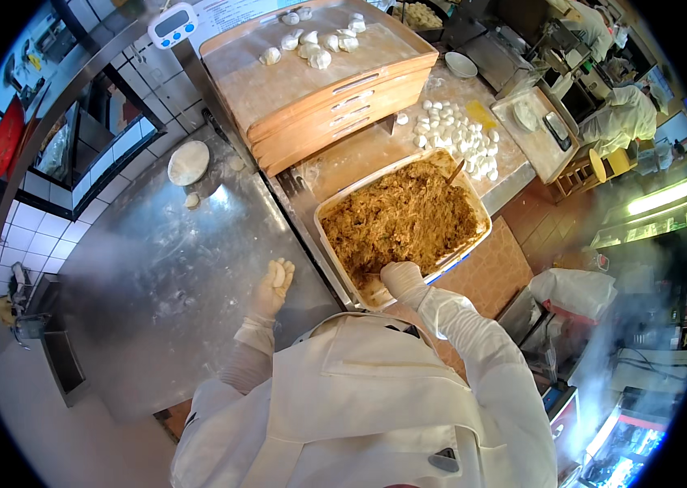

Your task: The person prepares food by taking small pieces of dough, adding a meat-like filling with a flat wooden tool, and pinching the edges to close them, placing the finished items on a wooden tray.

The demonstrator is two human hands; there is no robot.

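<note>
A small pale piece of dough [279, 276] lies in my left hand [271, 287], its fingers curled around it above the steel worktop. My right hand [403, 280], in a whitish glove, reaches over the near rim of a large white rectangular tub [482, 235]. Its fingers are down at the brown minced filling [398, 213], close to a scraped corner. Whether they grip a tool or some filling is hidden. A brown handle [456, 172] sticks up from the filling at the far right corner of the tub.
Stacked wooden trays [343, 104] stand ahead, with several filled dumplings [319, 58] on the top one. Many dough pieces [459, 134] lie beyond the tub. A floured dough round [188, 163] rests on the steel worktop [197, 268]. People in white [624, 116] stand at far right.
</note>
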